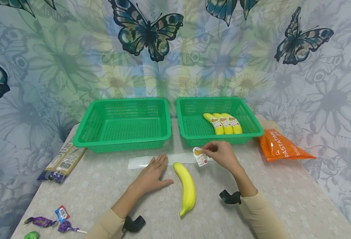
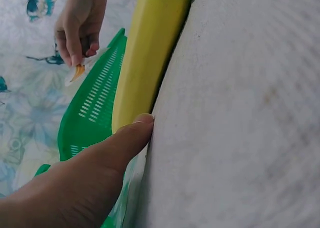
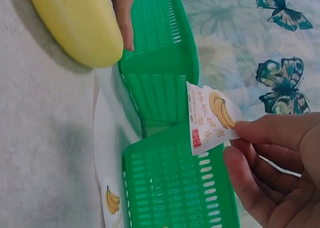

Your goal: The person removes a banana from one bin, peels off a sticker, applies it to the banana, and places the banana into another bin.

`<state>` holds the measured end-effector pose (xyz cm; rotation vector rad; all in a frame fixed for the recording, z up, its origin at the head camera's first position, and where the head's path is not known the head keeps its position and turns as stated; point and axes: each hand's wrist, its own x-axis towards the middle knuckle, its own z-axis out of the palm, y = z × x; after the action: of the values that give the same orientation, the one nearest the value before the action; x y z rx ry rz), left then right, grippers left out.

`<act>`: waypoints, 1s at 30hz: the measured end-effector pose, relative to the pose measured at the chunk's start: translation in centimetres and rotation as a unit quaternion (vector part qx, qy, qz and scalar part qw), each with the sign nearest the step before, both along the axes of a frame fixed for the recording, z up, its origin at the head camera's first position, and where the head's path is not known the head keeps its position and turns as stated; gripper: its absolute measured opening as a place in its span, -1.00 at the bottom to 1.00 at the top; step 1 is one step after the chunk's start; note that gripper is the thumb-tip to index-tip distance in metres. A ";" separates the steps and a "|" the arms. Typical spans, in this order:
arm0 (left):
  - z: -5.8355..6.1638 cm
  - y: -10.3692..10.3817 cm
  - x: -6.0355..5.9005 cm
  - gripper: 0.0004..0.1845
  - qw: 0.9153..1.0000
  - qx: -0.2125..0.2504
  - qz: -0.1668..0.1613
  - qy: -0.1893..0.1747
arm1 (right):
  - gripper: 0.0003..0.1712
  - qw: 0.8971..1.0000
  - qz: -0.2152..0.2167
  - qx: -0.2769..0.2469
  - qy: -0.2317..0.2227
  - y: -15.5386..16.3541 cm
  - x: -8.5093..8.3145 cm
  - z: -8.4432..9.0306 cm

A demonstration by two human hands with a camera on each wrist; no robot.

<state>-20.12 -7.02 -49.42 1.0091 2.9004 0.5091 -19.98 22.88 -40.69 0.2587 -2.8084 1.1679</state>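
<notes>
A white banana sticker (image 1: 200,157) with printed bananas is pinched between the thumb and fingers of my right hand (image 1: 221,154), raised above the table. Palm down, my left hand (image 1: 151,176) rests with straight fingers on the white sticker backing strip (image 1: 138,162). In the right wrist view another printed label (image 3: 112,202) shows on that strip. A single yellow banana (image 1: 186,189) lies unlabelled on its visible side, between the two hands. Close to it sits my left thumb, as the left wrist view shows; whether they touch I cannot tell.
Behind the hands stand two green baskets; the right one (image 1: 220,136) holds several labelled bananas (image 1: 226,124), and the left basket (image 1: 121,145) shows a bare floor. An orange pasta bag (image 1: 284,146) lies at right. At left are a flat packet (image 1: 63,162) and wrapped sweets (image 1: 41,221).
</notes>
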 end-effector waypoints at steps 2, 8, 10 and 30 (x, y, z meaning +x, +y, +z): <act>0.1 0.1 0.1 0.06 1.000 0.011 0.001 -0.009 | -0.87 1.000 0.000 -0.001 -0.003 -0.2 0.3 0.2; 0.5 1.1 1.4 0.24 0.995 0.060 -0.021 -0.074 | -0.86 1.000 -0.006 -0.006 -0.005 -0.8 1.0 0.6; 0.6 1.6 2.0 0.31 0.993 0.064 -0.032 -0.091 | -0.86 1.000 -0.008 -0.008 -0.007 -0.9 1.1 0.7; 0.5 3.0 3.9 0.38 0.995 0.049 -0.040 -0.078 | -0.94 0.991 0.078 -0.023 -0.104 -4.7 3.3 0.2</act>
<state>-16.19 -4.07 -48.89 1.0429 2.7107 0.6981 -16.65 18.15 -40.48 0.3811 -2.9816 1.3646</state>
